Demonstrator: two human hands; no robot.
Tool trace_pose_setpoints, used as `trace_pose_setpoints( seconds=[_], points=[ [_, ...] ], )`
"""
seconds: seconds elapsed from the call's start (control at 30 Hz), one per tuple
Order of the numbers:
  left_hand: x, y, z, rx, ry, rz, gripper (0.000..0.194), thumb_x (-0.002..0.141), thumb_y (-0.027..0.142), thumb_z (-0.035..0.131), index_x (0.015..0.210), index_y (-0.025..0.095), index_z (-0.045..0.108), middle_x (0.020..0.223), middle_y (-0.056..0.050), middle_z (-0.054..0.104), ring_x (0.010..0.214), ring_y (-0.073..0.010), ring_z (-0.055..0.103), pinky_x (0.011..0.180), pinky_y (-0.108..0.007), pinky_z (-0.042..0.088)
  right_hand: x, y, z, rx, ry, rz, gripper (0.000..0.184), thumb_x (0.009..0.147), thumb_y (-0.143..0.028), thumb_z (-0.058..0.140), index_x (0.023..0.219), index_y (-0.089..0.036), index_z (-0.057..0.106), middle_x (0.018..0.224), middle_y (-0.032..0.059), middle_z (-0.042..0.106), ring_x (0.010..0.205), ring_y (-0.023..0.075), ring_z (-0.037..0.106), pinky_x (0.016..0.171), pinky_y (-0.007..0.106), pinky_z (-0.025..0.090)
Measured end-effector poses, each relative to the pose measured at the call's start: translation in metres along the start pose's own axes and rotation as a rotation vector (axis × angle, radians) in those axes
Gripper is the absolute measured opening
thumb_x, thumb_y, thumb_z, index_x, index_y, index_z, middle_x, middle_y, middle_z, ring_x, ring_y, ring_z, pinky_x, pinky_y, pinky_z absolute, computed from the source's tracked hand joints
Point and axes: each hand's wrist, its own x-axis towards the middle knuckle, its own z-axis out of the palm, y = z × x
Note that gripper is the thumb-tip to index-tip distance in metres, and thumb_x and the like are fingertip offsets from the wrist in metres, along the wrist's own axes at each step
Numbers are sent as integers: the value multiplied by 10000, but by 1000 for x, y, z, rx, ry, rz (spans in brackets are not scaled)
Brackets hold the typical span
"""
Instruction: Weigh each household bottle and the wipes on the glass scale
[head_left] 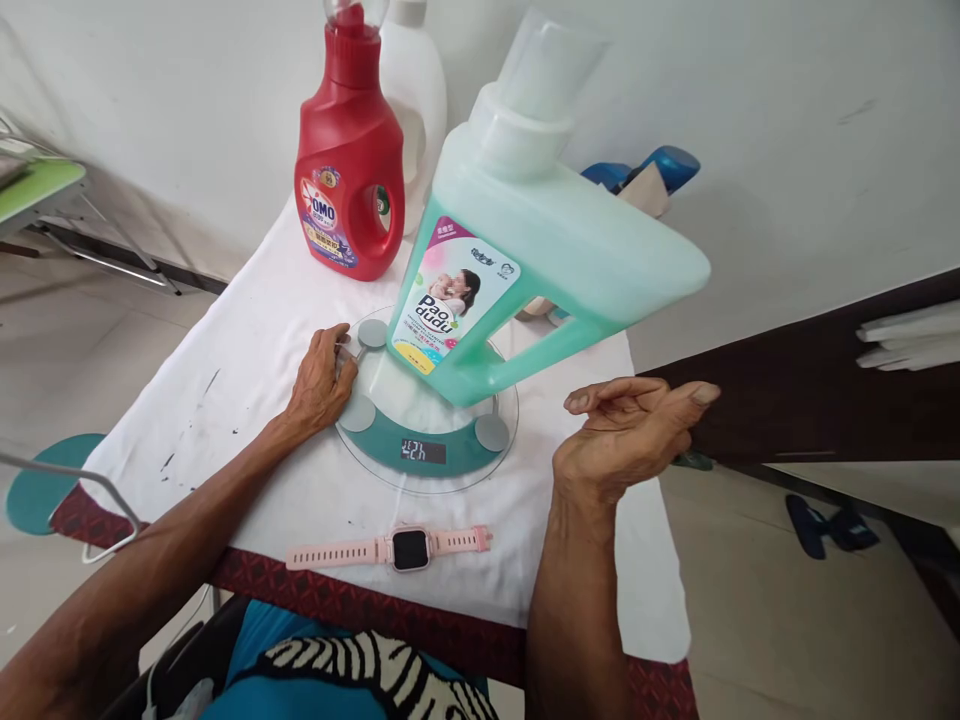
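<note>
A large Pao dudu detergent bottle (480, 300), filled with green liquid, stands on a round glass bathroom scale (412, 455) with a lit digital display. The bottle appears tilted in this view and carries a clear cap (551, 65). At the scale's left rim is my left hand (322, 378), its fingers bent at the edge and its thumb along the glass. My right hand (626, 430) is raised beside the bottle's lower right, apart from it, fingers loosely curved, thumb stretched out and nothing held. A pink smartwatch (410, 549) lies flat in front of the scale.
A red OMO detergent bottle (349, 150) stands behind the scale, with a white bottle (427, 85) at its back. Blue-capped items (671, 168) sit by the wall. The white cloth (247, 440) covers the table. A teal stool (52, 485) is at left.
</note>
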Motion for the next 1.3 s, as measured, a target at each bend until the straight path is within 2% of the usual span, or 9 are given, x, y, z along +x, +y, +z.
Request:
trace_pose_setpoints(
  seconds=[0.33, 0.43, 0.6, 0.67, 0.73, 0.8, 0.93, 1.13, 1.3],
  points=[
    [0, 0, 0, -9, -11, -8, 431, 932, 217, 505, 1358, 147, 516, 1226, -147, 646, 1128, -268, 646, 964, -492, 563, -4, 0, 0, -48, -57, -7, 736, 971, -827, 301, 536, -276, 520, 472, -4, 444, 430, 179, 493, 498, 362, 421],
    [-1, -1, 2, -23, 1, -9, 441, 930, 214, 502, 1365, 146, 513, 1217, -143, 644, 1121, -264, 644, 976, -484, 559, -4, 2, -1, 11, -110, -8, 670, 959, -795, 385, 600, -254, 552, 543, -2, 497, 508, 181, 537, 571, 361, 467],
    [-6, 0, 6, -68, 32, -29, 446, 945, 217, 472, 1384, 147, 501, 1180, -136, 635, 1097, -265, 660, 979, -476, 566, -2, -7, 6, 146, -375, 43, 642, 795, -832, 615, 996, -224, 646, 929, 43, 666, 866, 232, 665, 779, 393, 523],
    [-9, 1, 9, -100, 41, -36, 445, 957, 214, 454, 1397, 154, 490, 1183, -136, 629, 1084, -262, 668, 959, -466, 577, -2, -13, 14, 139, -534, 13, 578, 807, -750, 688, 1017, -212, 664, 988, 65, 685, 941, 258, 674, 848, 429, 520],
    [-10, 2, 11, -136, 48, -42, 448, 961, 206, 443, 1405, 156, 480, 1191, -138, 624, 1067, -257, 673, 942, -457, 585, -1, -19, 24, 100, -620, -6, 443, 842, -626, 742, 913, -192, 686, 901, 64, 689, 892, 254, 671, 828, 426, 521],
    [-12, 4, 13, -168, 54, -49, 447, 968, 203, 433, 1411, 155, 473, 1187, -137, 619, 1046, -254, 671, 930, -453, 590, 0, -24, 33, 111, -602, 25, 386, 827, -548, 799, 776, -192, 659, 730, 21, 631, 733, 205, 631, 708, 374, 522],
    [-15, 5, 16, -202, 50, -69, 451, 971, 182, 419, 1420, 167, 462, 1164, -120, 603, 1037, -251, 648, 934, -453, 584, 2, -33, 49, 240, -549, 128, 482, 692, -528, 909, 645, -204, 556, 560, -52, 495, 507, 118, 485, 497, 286, 467],
    [-15, 7, 21, -224, 41, -98, 459, 961, 149, 413, 1417, 190, 448, 1168, -104, 569, 1050, -243, 621, 953, -437, 571, 0, -46, 65, 217, -418, 156, 538, 559, -460, 981, 568, -194, 514, 493, -74, 426, 438, 82, 424, 425, 248, 418],
    [-16, 7, 19, -222, 18, -112, 475, 969, 147, 411, 1443, 172, 426, 1189, -119, 568, 1039, -246, 623, 961, -455, 573, -6, -65, 83, 212, -378, 162, 450, 512, -389, 979, 668, -190, 607, 497, -93, 397, 440, 66, 377, 406, 225, 353]
  ],
)
